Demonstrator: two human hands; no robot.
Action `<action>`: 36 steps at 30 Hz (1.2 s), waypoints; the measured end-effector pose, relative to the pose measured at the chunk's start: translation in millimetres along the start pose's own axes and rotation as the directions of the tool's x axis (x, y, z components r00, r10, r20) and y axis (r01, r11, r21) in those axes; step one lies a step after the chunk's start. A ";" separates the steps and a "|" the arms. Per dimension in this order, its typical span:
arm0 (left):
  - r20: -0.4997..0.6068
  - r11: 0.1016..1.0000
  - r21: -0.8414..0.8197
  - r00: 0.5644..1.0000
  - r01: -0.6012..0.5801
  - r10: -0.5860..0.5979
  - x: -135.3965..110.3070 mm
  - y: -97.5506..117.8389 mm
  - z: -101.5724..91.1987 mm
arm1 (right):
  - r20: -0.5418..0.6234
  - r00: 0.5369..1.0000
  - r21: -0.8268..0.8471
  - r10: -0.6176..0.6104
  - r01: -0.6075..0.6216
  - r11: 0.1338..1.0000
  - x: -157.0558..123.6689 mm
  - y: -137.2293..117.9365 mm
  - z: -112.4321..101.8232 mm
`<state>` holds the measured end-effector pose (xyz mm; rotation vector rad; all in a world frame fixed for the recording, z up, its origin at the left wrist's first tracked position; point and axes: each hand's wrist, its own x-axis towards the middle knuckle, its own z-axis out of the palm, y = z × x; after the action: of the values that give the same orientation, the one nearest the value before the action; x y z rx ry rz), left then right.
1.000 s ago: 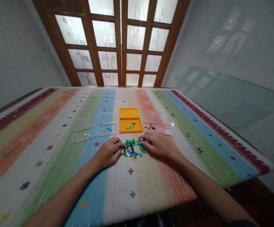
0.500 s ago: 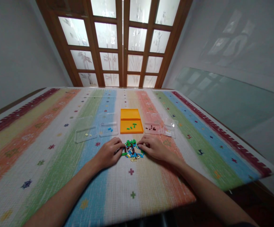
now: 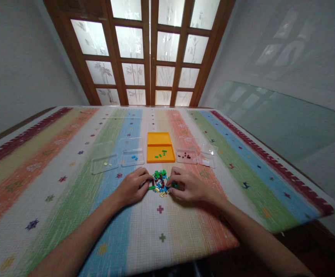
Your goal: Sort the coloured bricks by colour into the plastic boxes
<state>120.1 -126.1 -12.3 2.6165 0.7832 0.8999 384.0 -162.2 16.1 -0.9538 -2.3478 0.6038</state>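
Note:
A small heap of toy building bricks [image 3: 161, 184] in green, blue, brown, white and yellow lies on the striped cloth between my hands. My left hand [image 3: 135, 185] rests at the heap's left edge with its fingers curled together, beside a green brick [image 3: 151, 188]. What its fingertips hold, if anything, is too small to make out. At the right edge of the heap, my right hand [image 3: 187, 184] reaches in with thumb and fingertips drawn close among blue bricks. Whatever sits between them is hidden.
Beyond the heap stands an open orange case [image 3: 161, 161] with several green bricks. To its left are clear boxes with blue bricks [image 3: 134, 157] and yellow bricks [image 3: 106, 164]. On the right, one clear box has brown bricks [image 3: 188, 156], another white pieces [image 3: 205, 162].
My right hand has shifted slightly toward the near side of the heap, its fingers more bent and thumb lower. My left hand has stayed nearly still.

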 end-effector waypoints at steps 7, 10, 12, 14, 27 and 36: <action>0.009 1.000 -0.013 1.000 0.013 -0.013 1.1 1.9 -2.2 | 0.084 0.995 -0.039 -0.056 0.060 0.997 -1.6 -7.9 7.9; 0.012 1.000 -0.011 1.000 0.022 -0.022 1.2 2.4 -2.3 | 0.035 0.999 -0.119 -0.020 0.024 0.993 -1.6 -5.0 10.3; 0.016 1.000 -0.012 1.000 0.026 -0.025 1.0 2.4 -2.1 | -0.021 1.000 -0.146 -0.003 0.000 0.989 -1.2 -3.9 10.3; 0.015 1.000 -0.016 1.000 0.023 -0.023 0.9 2.1 -1.9 | -0.042 0.999 -0.129 -0.004 -0.002 0.992 -0.7 -4.6 9.4; 0.008 1.000 -0.019 1.000 0.012 -0.012 1.0 1.9 -1.3 | 0.059 0.997 -0.152 -0.050 0.059 0.987 -1.7 -10.3 7.0; 0.018 1.000 -0.012 1.000 0.015 -0.015 1.3 2.2 -1.0 | 0.030 0.997 -0.161 -0.070 0.074 0.984 1.5 -15.5 19.6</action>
<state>121.3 -127.1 -10.0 2.6014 0.7893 0.8730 363.3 -175.0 10.6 -0.9314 -2.4708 0.4030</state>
